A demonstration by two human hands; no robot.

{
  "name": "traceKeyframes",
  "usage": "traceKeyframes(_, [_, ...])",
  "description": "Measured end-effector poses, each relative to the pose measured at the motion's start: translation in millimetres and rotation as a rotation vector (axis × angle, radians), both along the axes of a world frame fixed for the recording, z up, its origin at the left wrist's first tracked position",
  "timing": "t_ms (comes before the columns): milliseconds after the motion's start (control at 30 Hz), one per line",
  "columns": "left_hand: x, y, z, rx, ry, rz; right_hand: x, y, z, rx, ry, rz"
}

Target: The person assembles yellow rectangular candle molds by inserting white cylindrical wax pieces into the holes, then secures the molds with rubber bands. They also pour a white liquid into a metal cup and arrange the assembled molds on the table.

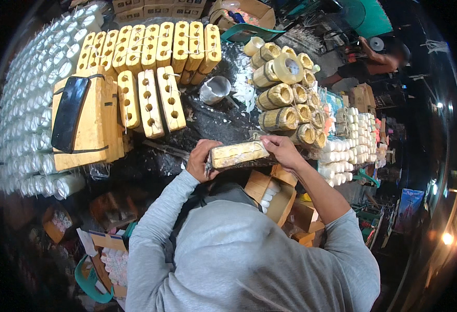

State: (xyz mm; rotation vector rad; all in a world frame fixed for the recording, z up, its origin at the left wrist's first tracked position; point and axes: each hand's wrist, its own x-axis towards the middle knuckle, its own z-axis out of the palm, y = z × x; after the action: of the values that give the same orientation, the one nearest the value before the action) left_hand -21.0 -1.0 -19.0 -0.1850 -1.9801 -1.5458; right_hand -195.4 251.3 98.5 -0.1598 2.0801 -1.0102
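Both hands grip a yellow oblong mould block (239, 154), smeared with white, just above the near edge of the dark work table. My left hand (202, 160) is closed round its left end, and the fingers of my right hand (283, 152) are closed on its right end. Beyond it stand similar yellow blocks with holes (148, 101), with white strings across them. A row of more such blocks (166, 44) runs behind these. A metal cup (215, 89) rests on the table past my hands. The block's underside is hidden.
At left, a black phone (70, 114) lies on strapped yellow slabs (96, 130), beside many clear cylinders (36, 99). Bundled yellow tubes (280, 118) carry a tape roll (288, 68) at right, near stacked white cylinders (337, 156). Open cartons (275, 200) sit below. Another person (376, 62) works far right.
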Motion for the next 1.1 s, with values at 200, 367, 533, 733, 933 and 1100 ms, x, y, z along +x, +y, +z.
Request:
traceKeyframes(200, [4, 3, -16, 0.020, -0.090, 0.017, -11, -8, -22, 0.036, 0.009, 0.056])
traceKeyframes(367, [17, -8, -8, 0.045, -0.250, 0.013, -11, -19, -26, -0.155, -0.312, -0.199])
traceKeyframes(533, [40, -9, 19, 0.241, -0.343, -0.037, -7, -18, -25, -0.138, -0.372, -0.194])
traceKeyframes(733, [33, 24, 28, 0.333, -0.394, 0.175, -11, -9, -33, -0.177, -0.486, -0.245])
traceKeyframes(933, [33, 27, 26, 0.279, -0.407, 0.224, -19, 5, -50, -0.273, -0.647, -0.247])
traceKeyframes(1100, [31, 32, 25, 0.297, -0.391, 0.258, -20, 14, -65, -0.371, -0.707, -0.253])
